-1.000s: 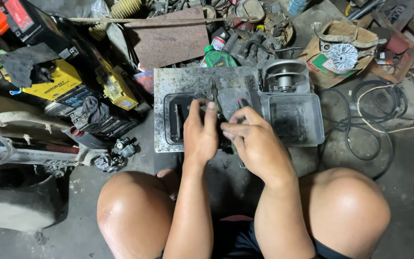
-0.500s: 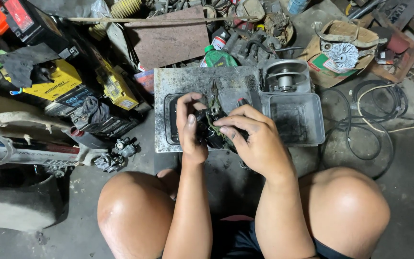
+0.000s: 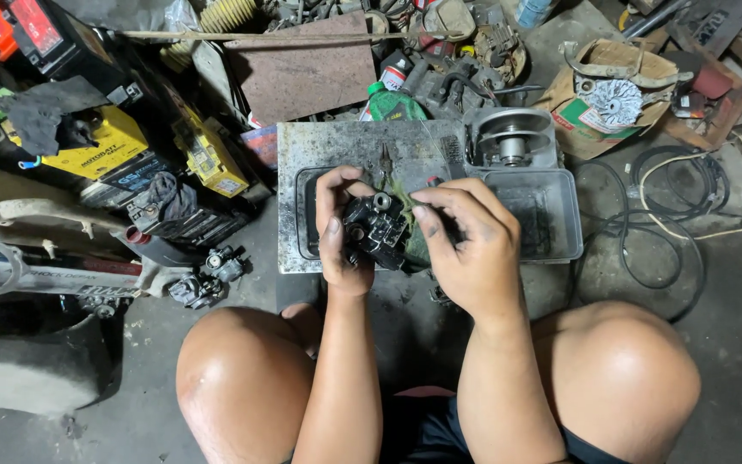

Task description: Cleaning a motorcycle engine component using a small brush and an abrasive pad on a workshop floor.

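Squatting on a grimy concrete floor [image 3: 732, 344], knees spread, both hands raised over a dirty grey metal tray [image 3: 551, 215]. Left hand [image 3: 341, 232] curled round a small black greasy engine part [image 3: 377, 230] (a carburettor by its look, though hard to be sure), fingers over the top and thumb along the near side. Right hand [image 3: 470, 249] closed on the same part from the other side, pressing a scrap of green cloth [image 3: 414, 236] against it. Part held just above the tray, between the two hands. At the tray's far right corner, a round silver pulley [image 3: 510, 142]. Beyond it, a green bottle [image 3: 391, 103]. Off to the left, yellow and black batteries [image 3: 105, 150]; to the right, coiled black cable [image 3: 654, 232].
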